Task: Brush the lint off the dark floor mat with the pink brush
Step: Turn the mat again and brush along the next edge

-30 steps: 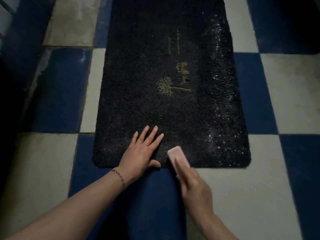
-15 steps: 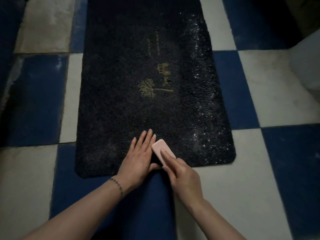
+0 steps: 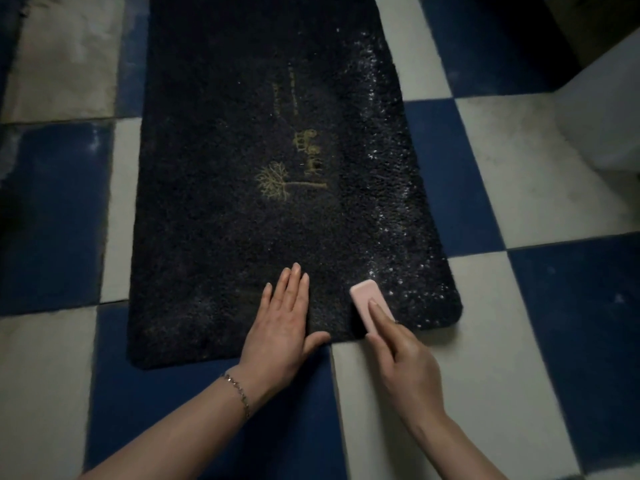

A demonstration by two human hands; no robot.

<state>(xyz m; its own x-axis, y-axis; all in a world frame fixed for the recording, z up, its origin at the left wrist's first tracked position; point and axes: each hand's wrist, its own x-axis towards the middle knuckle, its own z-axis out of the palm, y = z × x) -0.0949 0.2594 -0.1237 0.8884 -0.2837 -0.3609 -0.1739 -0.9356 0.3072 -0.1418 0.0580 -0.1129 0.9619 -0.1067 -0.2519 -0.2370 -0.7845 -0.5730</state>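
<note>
The dark floor mat (image 3: pixel 242 220) lies lengthwise on a checkered floor, with a gold tree and lettering printed near its middle. White lint specks (image 3: pixel 391 209) run down its right strip to the near right corner. My left hand (image 3: pixel 282 327) presses flat on the mat's near edge, fingers together, a bracelet on the wrist. My right hand (image 3: pixel 405 365) holds the pink brush (image 3: pixel 369 304), index finger laid along its back. The brush rests on the mat near the front edge, just left of the speckled corner.
Blue and white floor tiles (image 3: pixel 519 358) surround the mat on all sides. A pale, bulky object (image 3: pixel 602 109) stands on the floor at the right edge of view. The far left is in dark shadow.
The pink brush and my right hand have moved right, away from my left hand, toward the linty near right corner. My left hand stays flat on the mat; the view has shifted.
</note>
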